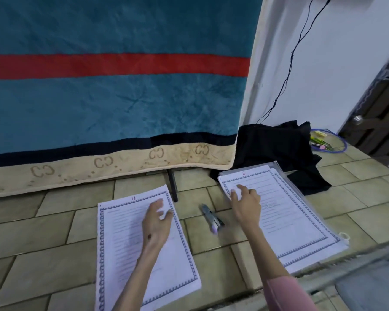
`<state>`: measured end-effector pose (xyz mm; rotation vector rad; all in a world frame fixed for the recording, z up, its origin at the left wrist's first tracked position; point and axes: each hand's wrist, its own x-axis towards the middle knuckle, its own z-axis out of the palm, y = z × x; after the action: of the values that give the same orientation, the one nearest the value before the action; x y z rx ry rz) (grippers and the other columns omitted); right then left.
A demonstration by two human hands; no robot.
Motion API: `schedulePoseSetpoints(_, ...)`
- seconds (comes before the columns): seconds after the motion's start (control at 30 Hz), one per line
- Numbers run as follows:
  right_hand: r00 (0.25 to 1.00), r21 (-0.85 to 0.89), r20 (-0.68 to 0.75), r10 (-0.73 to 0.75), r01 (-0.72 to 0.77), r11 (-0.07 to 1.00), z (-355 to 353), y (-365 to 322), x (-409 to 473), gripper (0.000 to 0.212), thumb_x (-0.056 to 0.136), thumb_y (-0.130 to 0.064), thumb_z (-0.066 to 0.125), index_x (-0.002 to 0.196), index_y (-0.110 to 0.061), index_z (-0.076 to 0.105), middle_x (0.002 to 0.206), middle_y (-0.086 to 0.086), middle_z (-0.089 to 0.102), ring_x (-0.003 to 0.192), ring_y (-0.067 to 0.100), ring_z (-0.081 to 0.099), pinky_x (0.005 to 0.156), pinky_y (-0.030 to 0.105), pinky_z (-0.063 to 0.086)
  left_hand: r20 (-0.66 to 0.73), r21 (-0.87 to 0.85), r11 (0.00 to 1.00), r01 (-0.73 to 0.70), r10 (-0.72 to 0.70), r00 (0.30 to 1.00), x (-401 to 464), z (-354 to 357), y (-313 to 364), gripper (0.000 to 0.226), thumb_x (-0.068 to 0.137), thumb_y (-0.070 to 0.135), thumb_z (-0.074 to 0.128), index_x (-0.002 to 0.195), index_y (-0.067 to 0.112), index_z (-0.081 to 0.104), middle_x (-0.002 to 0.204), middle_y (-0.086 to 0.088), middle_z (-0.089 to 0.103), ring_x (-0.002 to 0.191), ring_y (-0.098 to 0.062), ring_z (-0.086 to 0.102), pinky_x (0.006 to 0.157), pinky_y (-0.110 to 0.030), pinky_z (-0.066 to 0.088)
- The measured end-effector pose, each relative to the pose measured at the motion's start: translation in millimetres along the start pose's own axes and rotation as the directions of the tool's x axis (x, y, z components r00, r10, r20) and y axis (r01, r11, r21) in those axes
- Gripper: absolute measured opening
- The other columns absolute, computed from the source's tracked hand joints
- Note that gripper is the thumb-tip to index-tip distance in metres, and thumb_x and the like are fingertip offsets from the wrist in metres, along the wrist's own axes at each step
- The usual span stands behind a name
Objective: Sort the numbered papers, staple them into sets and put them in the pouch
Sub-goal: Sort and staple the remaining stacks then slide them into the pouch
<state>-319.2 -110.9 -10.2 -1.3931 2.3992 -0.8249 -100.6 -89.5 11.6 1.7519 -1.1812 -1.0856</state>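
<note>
The stapler lay between sheet 11 and the stack. Each grip, left hand and right hand, rested released on paper: thin, floppy, slippery, probably best lifted by a corner.

Two bare forearms; the right arm wears a pink sleeve pushed above the wrist, the left arm bare, with a small dark mark on the left hand.

Head camera – looking down, near floor.
</note>
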Motion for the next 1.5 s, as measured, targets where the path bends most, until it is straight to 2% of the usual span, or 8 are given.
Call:
schedulePoseSetpoints(0.1, 0.987, -0.036, -0.068, 0.147, -0.149, 0.988, -43.6, 50.2, 35.4, 0.047, 0.095, -0.032, 0.045, 0.136, -0.01, 0.044, 0.136, 0.02, 0.042, 0.128, 0.036, 0.034, 0.101, 0.046, 0.033, 0.378, -0.151, 0.973, 0.176, -0.107, 0.919, -20.9, 68.0, 28.0, 0.014, 0.086, 0.001, 0.056, 0.091, 0.013, 0.062, 0.085, 0.001, 0.071, 0.084, -0.009, 0.065, 0.077, -0.022, 0.05)
schedulePoseSetpoints(0.2, 0.95, -0.094, -0.004, 0.312, -0.311, 0.946, -76.2, 98.1, 60.6, 0.061, 0.093, -0.04, 0.048, 0.14, -0.004, 0.034, 0.142, 0.025, 0.035, 0.132, 0.039, 0.032, 0.106, 0.049, 0.03, 0.564, -0.02, 0.952, 0.305, -0.241, 0.79, -32.7, 124.8, 36.6, 0.035, 0.08, 0.018, 0.062, 0.112, 0.008, 0.053, 0.115, -0.01, 0.054, 0.096, -0.019, 0.053, 0.083, -0.027, 0.048)
schedulePoseSetpoints(0.33, 0.904, -0.261, 0.153, 0.4, -0.354, 0.898, -90.5, 129.8, 73.9, 0.086, 0.086, -0.062, 0.045, 0.145, -0.002, 0.025, 0.15, 0.025, 0.024, 0.139, 0.038, 0.022, 0.113, 0.043, 0.021, 0.539, 0.159, 0.954, 0.255, -0.301, 0.787, 0.3, 194.3, -6.7, 0.064, 0.075, 0.043, 0.052, 0.134, 0.021, 0.041, 0.146, 0.003, 0.037, 0.131, -0.022, 0.038, 0.108, -0.042, 0.036)
schedulePoseSetpoints(0.6, 0.905, -0.062, 0.238, 0.353, -0.348, 0.935, -85.5, 136.3, 87.4, 0.078, 0.07, -0.059, 0.07, 0.117, 0.001, 0.054, 0.108, 0.015, 0.064, 0.102, 0.031, 0.06, 0.082, 0.037, 0.048, 0.488, 0.165, 0.938, 0.304, -0.345, 0.802, 55.0, 250.8, -69.0, 0.071, 0.052, 0.039, 0.053, 0.123, 0.033, 0.047, 0.12, 0.001, 0.06, 0.102, -0.024, 0.06, 0.087, -0.044, 0.051)
schedulePoseSetpoints(0.73, 0.881, 0.083, 0.387, 0.272, -0.327, 0.942, -95.9, 135.5, 90.2, 0.033, 0.076, -0.026, 0.077, 0.096, -0.003, 0.064, 0.094, 0.009, 0.064, 0.081, 0.023, 0.059, 0.069, 0.029, 0.046, 0.447, 0.143, 0.962, 0.233, -0.272, 0.852, 5.4, 208.8, -7.2, 0.064, 0.072, 0.022, 0.044, 0.136, 0.019, 0.038, 0.131, -0.005, 0.055, 0.11, -0.026, 0.057, 0.094, -0.039, 0.05)
schedulePoseSetpoints(0.87, 0.809, 0.136, 0.526, 0.263, -0.384, 0.913, -114.1, 141.6, 88.1, 0.041, 0.076, -0.021, 0.077, 0.109, 0.001, 0.063, 0.102, 0.01, 0.068, 0.093, 0.026, 0.063, 0.08, 0.036, 0.052, 0.416, 0.043, 0.964, 0.262, -0.255, 0.873, -26.7, 182.8, 31.2, 0.023, 0.082, 0.012, 0.052, 0.105, 0.009, 0.054, 0.098, -0.006, 0.064, 0.095, -0.023, 0.061, 0.093, -0.038, 0.051)
schedulePoseSetpoints(1.07, 0.707, 0.412, 0.703, 0.078, -0.494, 0.765, -136.7, 132.0, 64.4, 0.035, 0.084, 0.004, 0.062, 0.119, -0.002, 0.059, 0.106, 0.014, 0.072, 0.094, 0.031, 0.07, 0.073, 0.039, 0.059, 0.48, -0.116, 0.944, 0.31, -0.221, 0.849, -32.8, 175.4, 38.9, 0.062, 0.074, 0.014, 0.049, 0.135, 0.016, 0.037, 0.135, -0.003, 0.051, 0.12, -0.027, 0.052, 0.1, -0.045, 0.045)
schedulePoseSetpoints(1.5, 0.53, 0.539, 0.782, -0.328, -0.309, 0.784, -48.6, -45.5, 13.9, 0.041, 0.087, 0.013, 0.051, 0.124, -0.004, 0.054, 0.122, 0.011, 0.061, 0.099, 0.024, 0.067, 0.084, 0.037, 0.057, -0.022, -0.043, 0.996, 0.079, -0.08, 0.997, -16.8, -23.5, 30.3, 0.032, 0.091, 0.007, 0.051, 0.123, 0.005, 0.053, 0.123, -0.014, 0.061, 0.104, -0.028, 0.059, 0.084, -0.029, 0.045)
